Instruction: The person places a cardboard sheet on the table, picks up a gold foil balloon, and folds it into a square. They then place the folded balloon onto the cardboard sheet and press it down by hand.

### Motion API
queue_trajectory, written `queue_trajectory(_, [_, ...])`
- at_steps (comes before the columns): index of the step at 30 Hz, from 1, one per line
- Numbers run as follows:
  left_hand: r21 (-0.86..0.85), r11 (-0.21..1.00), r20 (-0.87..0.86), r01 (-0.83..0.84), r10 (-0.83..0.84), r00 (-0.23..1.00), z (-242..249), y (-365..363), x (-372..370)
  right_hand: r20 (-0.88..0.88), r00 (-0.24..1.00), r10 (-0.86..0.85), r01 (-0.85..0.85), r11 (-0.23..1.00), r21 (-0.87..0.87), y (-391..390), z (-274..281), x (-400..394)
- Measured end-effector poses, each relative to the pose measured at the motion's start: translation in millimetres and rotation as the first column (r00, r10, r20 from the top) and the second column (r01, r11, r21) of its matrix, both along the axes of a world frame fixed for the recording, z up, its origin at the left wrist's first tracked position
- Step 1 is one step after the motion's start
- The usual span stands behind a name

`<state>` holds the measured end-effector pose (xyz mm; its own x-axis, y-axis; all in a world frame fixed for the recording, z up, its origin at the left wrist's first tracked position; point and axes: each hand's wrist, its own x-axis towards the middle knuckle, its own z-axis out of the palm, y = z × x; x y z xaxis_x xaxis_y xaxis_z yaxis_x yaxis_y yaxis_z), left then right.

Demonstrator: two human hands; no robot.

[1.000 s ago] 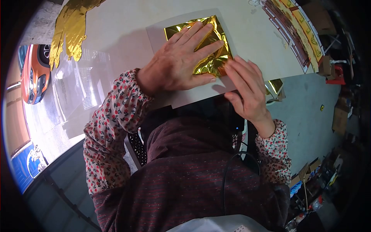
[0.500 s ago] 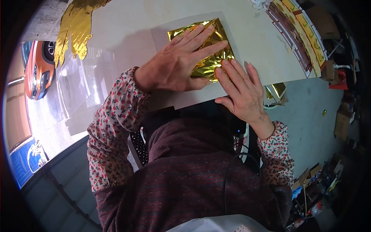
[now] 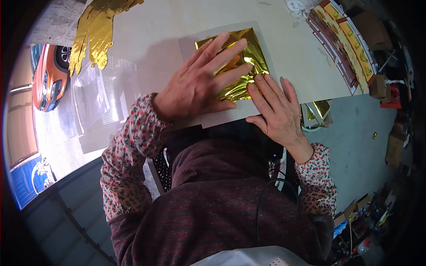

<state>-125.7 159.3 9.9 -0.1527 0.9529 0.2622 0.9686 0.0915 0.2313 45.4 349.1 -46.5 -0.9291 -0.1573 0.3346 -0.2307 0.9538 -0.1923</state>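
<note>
A square of shiny gold foil [image 3: 255, 48] lies on a grey-white sheet [image 3: 188, 42] near the front edge of the table. My left hand [image 3: 195, 84] rests over the foil's left part, fingers spread and stretched out. At the foil's lower right corner, my right hand [image 3: 279, 104] lies with straight fingers, its fingertips touching the foil. Both hands are open and neither grips anything. Part of the foil is hidden beneath my left hand.
Gold foil pieces shaped like gloves [image 3: 95, 37] lie at the table's far left, beside a clear plastic bag [image 3: 91, 93]. Printed strips [image 3: 339, 48] and white string [image 3: 296, 8] sit at the right. More gold foil [image 3: 317, 111] shows below the table's right edge. An orange car [image 3: 49, 82] stands beyond.
My left hand has slid a little left and down across the foil, uncovering more of its right side. My right hand stays at the lower right corner.
</note>
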Motion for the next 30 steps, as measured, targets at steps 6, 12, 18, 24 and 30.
queue_trajectory(6, [0.059, 0.998, -0.075, -0.013, 0.018, 0.997, -10, -23, 37, -0.006, 1.000, -0.009, 0.009, 1.000, -0.010, -5, 2, 1])
queue_trajectory(12, [0.093, 0.990, -0.121, -0.108, 0.119, 0.985, -11, -15, 53, 0.033, 0.999, -0.033, 0.035, 0.999, -0.041, -11, 4, 3])
queue_trajectory(18, [0.064, 0.989, -0.094, -0.135, 0.140, 0.986, -11, -19, 59, 0.054, 0.998, -0.026, 0.031, 0.996, -0.088, -15, 9, 2])
queue_trajectory(24, [0.097, 0.976, 0.015, -0.197, 0.196, 0.980, -17, -27, 70, 0.060, 0.998, -0.015, 0.019, 0.997, -0.072, -16, 12, 0])
queue_trajectory(30, [0.003, 0.957, 0.061, -0.290, 0.289, 0.955, -19, -27, 86, 0.064, 0.998, -0.019, 0.025, 0.996, -0.081, -17, 11, 0])
